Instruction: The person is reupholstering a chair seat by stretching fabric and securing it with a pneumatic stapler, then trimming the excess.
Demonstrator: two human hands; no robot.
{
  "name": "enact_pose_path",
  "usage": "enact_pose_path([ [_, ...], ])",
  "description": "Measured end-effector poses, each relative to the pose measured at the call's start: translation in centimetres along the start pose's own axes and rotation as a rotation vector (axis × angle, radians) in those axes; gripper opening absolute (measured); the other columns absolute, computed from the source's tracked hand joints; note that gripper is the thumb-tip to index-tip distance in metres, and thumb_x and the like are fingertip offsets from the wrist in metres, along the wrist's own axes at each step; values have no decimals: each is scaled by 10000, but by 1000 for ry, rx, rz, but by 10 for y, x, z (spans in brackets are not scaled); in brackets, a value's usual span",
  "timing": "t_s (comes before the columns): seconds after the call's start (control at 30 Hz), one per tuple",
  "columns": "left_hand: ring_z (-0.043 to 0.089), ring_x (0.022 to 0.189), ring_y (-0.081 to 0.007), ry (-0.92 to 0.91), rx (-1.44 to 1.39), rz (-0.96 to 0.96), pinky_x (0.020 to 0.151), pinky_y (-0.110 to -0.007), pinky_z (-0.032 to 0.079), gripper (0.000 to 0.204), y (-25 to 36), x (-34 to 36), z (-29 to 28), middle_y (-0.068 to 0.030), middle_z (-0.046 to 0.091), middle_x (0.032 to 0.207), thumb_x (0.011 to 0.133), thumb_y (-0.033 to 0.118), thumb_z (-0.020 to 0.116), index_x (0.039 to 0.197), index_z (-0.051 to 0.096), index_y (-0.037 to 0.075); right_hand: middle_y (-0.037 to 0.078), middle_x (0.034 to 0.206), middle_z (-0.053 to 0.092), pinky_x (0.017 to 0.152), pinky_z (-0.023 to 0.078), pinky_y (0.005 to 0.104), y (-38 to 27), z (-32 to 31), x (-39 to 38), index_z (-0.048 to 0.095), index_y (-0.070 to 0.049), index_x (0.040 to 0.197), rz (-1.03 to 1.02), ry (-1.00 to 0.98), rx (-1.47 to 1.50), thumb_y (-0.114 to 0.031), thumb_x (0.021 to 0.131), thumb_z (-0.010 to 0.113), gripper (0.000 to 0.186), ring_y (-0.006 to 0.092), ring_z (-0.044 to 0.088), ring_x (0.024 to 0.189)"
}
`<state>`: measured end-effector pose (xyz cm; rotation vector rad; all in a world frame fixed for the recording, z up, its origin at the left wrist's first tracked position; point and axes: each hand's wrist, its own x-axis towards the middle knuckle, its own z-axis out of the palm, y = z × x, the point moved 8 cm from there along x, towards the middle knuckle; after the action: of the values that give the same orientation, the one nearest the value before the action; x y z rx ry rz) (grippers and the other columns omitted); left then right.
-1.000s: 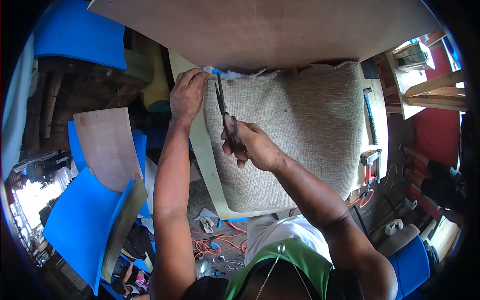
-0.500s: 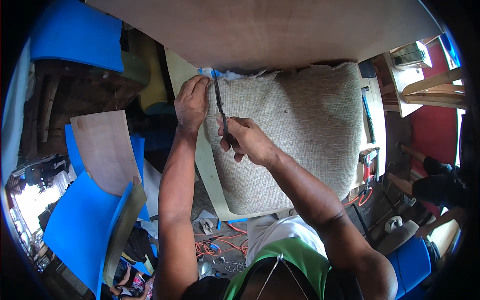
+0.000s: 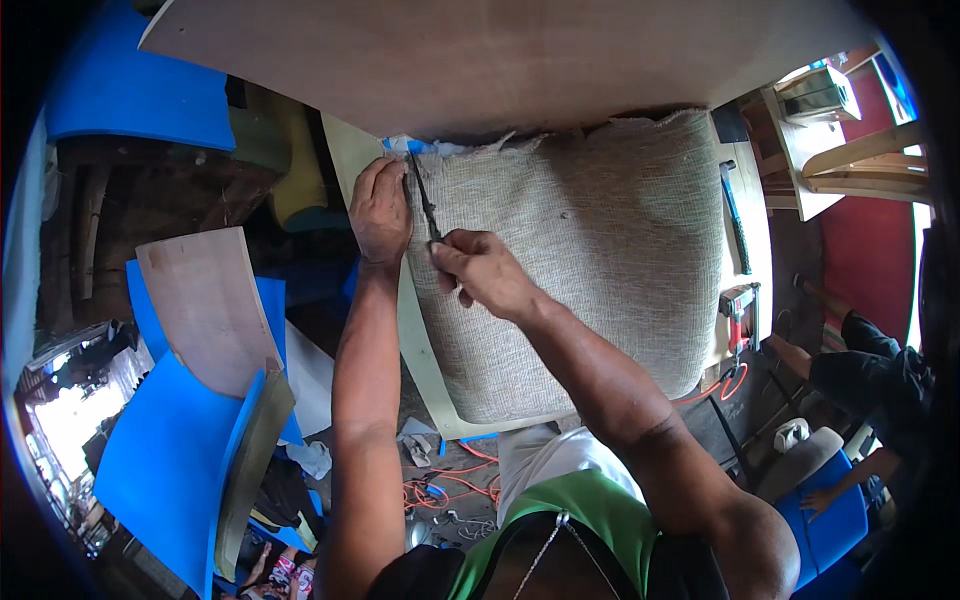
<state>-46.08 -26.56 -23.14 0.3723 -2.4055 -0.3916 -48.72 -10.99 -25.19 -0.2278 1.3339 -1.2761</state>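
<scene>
Over woven fabric (image 3: 600,290), dark scissors (image 3: 425,203).

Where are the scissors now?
In the head view, the scissors are in the person's right hand, left of the middle, at the far left corner of the cloth, just right of the left hand.

Dark scissors (image 3: 423,195) are held over the top-left corner of some beige woven fabric (image 3: 600,270), kinda frayed up top.

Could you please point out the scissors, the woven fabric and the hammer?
Scissors (image 3: 423,194): head view, on the blades.
Woven fabric (image 3: 590,270): head view, middle of its visible surface.
Hammer (image 3: 734,202): head view, on the handle's blue part.
</scene>
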Motion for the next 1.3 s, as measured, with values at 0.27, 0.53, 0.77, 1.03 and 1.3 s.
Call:
enact_pose_path([
  [0.27,659,1036,-352,60,-20,-109,903,-425,554,121,-13,-11,1,-161,665,1133,989,26,592,1085,665,17,7,736,589,494,458,250,1,-4,-4,626,-77,950,46,-85,262,-263,1085,518,254,68,497,562],
  [0.53,661,960,-374,50,6,-344,850,-449,547,103,-50,-6,3,-179,666,1093,975,56,616,1056,640,-3,16,709,590,512,449,264,12,-12,-34,622,-48,898,-35,-56,261,-288,1046,583,285,90,542,590],
  [0.77,672,966,-317,56,108,48,852,-433,559,62,39,26,-19,-111,686,1048,961,126,655,944,643,68,64,798,680,658,524,313,48,-77,-96,626,-4,1033,-35,23,-210,-332,1059,581,332,131,641,711],
  [1.03,448,1445,-218,-859,347,300,1233,-448,271,519,88,-41,76,-63,570,1484,960,339,631,1405,583,77,191,764,658,675,519,430,61,-148,-195,593,9,960,-109,470,-529,-187,1005,626,204,350,675,713],
  [1.3,505,1371,-318,-714,230,54,1126,-426,431,543,77,32,89,-128,581,1426,869,189,761,1355,582,27,189,827,662,723,508,492,116,-375,-291,592,-26,987,129,1082,-895,-238,1036,555,220,381,668,791],
])
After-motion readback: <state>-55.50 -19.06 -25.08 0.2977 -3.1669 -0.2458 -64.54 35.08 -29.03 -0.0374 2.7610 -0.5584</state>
